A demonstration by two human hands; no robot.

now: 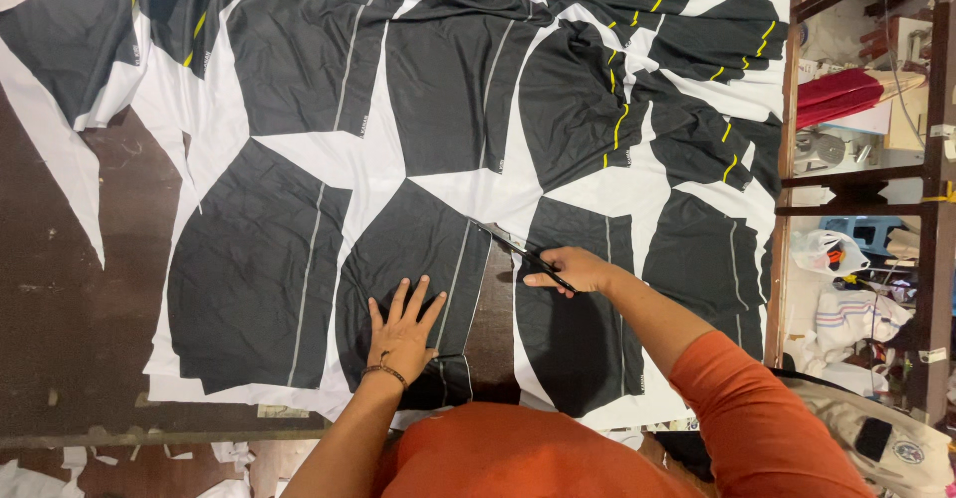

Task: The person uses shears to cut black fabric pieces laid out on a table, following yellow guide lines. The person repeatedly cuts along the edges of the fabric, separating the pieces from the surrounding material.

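At far left I see bare dark table (pixel 60 289) beyond the edge of the printed fabric sheet (pixel 378 159), with white offcuts nearby. My left hand (pixel 403 334) lies flat, fingers spread, holding nothing, pressing a black panel (pixel 408 259). Beside it runs a cut gap showing table. My right hand (pixel 573 269) grips the scissors (pixel 518 249), blades in that gap. Right: shelves (pixel 866 159) holding folded cloth.

Printed fabric (pixel 438 174) on dark table (pixel 70 299)
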